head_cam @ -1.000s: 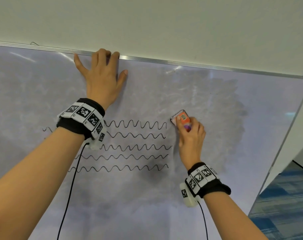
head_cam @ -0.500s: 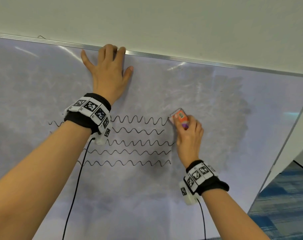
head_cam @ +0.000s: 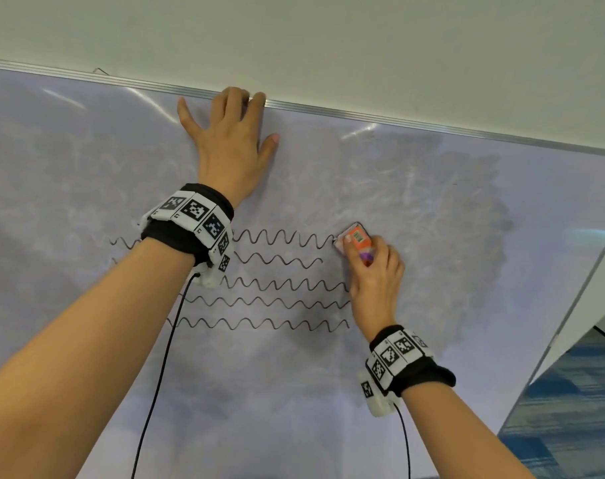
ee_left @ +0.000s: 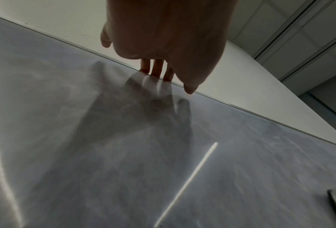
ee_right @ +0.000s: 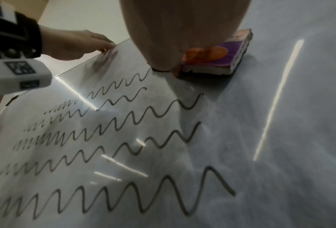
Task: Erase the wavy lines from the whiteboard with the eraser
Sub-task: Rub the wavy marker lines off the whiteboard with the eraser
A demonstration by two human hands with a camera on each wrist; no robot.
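Orange eraser under right hand

The whiteboard fills the view, hung on a pale wall, its metal frame running along the top edge. Five black wavy lines sit stacked across the middle. The surface around them is cloudy with grey smudges, darkest to the right. An orange-and-purple eraser is pressed flat against the board, right at the right-hand end of the top line. The left hand lies flat on the board above the lines, fingertips reaching the top frame. Bright streaks of reflected light cross the glossy surface.
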